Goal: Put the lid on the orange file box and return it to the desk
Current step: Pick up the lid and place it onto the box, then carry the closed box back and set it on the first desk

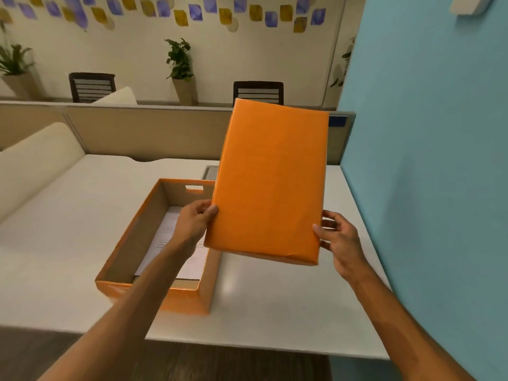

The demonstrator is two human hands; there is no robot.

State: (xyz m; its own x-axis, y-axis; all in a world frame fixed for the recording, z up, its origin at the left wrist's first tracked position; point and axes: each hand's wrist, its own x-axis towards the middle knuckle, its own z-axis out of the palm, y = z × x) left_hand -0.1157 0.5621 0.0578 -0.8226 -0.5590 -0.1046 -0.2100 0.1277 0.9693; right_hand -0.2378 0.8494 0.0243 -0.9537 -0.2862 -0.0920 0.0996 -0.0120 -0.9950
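The orange file box [129, 235] stands uncovered on the white desk [55, 215], left of centre, with white papers [170, 232] lying inside. Its orange lid [270, 182] is held in the air above and to the right of the box, top side facing me and tilted up. My left hand [196, 221] grips the lid's lower left edge, over the box's interior. My right hand [339, 237] holds the lower right edge, thumb on top and fingers behind. The lid hides the box's far right corner.
A blue wall [426, 160] borders the desk on the right. A beige partition [137, 130] runs along the desk's far edge, with a cream cushion [35, 166] at the left. Chairs and potted plants stand beyond. A grey flat item [210, 171] lies behind the box.
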